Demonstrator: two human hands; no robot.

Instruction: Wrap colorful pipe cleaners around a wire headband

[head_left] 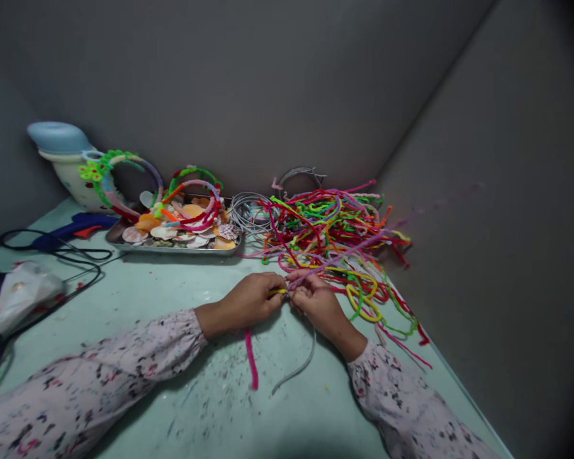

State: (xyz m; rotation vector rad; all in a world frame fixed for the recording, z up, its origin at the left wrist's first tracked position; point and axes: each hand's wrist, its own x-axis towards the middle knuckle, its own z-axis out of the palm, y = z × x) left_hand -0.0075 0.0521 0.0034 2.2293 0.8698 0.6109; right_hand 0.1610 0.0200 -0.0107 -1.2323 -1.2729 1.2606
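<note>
My left hand is closed in a pinch on a yellow pipe cleaner, only a short stretch of which shows. Right beside it, my right hand grips the lower end of a purple pipe cleaner that slants up to the right. Below my right hand a grey wire curves down over the table. A pink pipe cleaner reaches down from under my left hand; its upper end is hidden. The fingertips of both hands nearly meet, and the join between the strands is too small to make out.
A metal tray of seashells holds some pipe-cleaner rings. Coiled grey wire and a heap of coloured pipe cleaners lie to its right. At left are a blue glue gun, black cable, plastic bag and blue-lidded container.
</note>
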